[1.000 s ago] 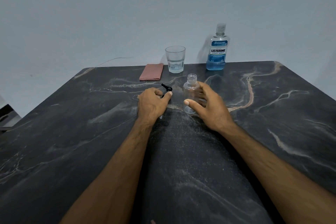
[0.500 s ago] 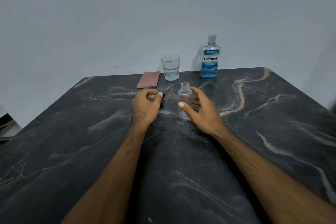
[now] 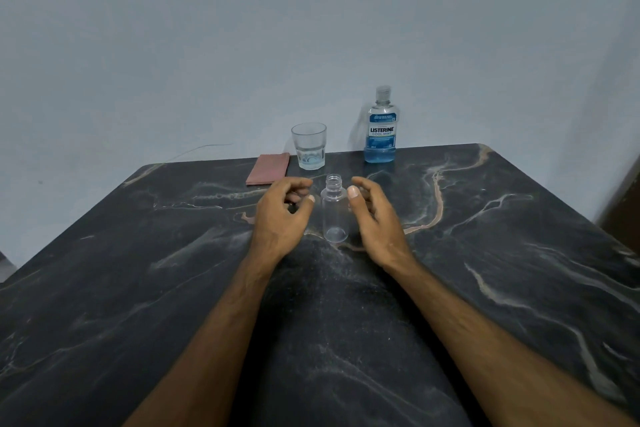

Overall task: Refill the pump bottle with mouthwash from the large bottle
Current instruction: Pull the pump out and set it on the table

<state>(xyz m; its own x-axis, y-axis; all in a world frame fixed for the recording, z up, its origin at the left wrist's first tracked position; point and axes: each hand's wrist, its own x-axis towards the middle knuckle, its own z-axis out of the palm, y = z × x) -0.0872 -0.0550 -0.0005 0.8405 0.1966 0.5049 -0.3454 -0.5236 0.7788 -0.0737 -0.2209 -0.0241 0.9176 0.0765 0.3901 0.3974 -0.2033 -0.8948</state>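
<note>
I see both hands out over the dark marbled tabletop [image 3: 485, 288], one on each side of the small clear pump bottle [image 3: 334, 215], which stands upright with its neck uncapped and looks empty. The left hand [image 3: 282, 218] sits just left of the bottle with its fingers loosely curled; something dark shows faintly inside the curl, too hidden for me to name, so I cannot tell whether that grip is closed on anything — its thumb tip lies near the bottle's shoulder, and I cannot say if they touch. The right hand [image 3: 375, 218] is just right of the bottle, fingers relaxed and lightly bent, thumb pointing up beside the bottle's shoulder; this grip is released and holds nothing, and whether it touches the bottle is also unclear. Beyond the right hand, near the tabletop's far edge, stands the large bottle [image 3: 380, 135] — capped, upright, blue-labelled "Listerine Cool Mint", with blue liquid only in its lower part. Beyond the left hand, also near the far edge, stands a clear glass tumbler [image 3: 309, 151] with a little water in it, and just left of the tumbler lies a folded pink cloth [image 3: 268, 168], flat on the tabletop.
</note>
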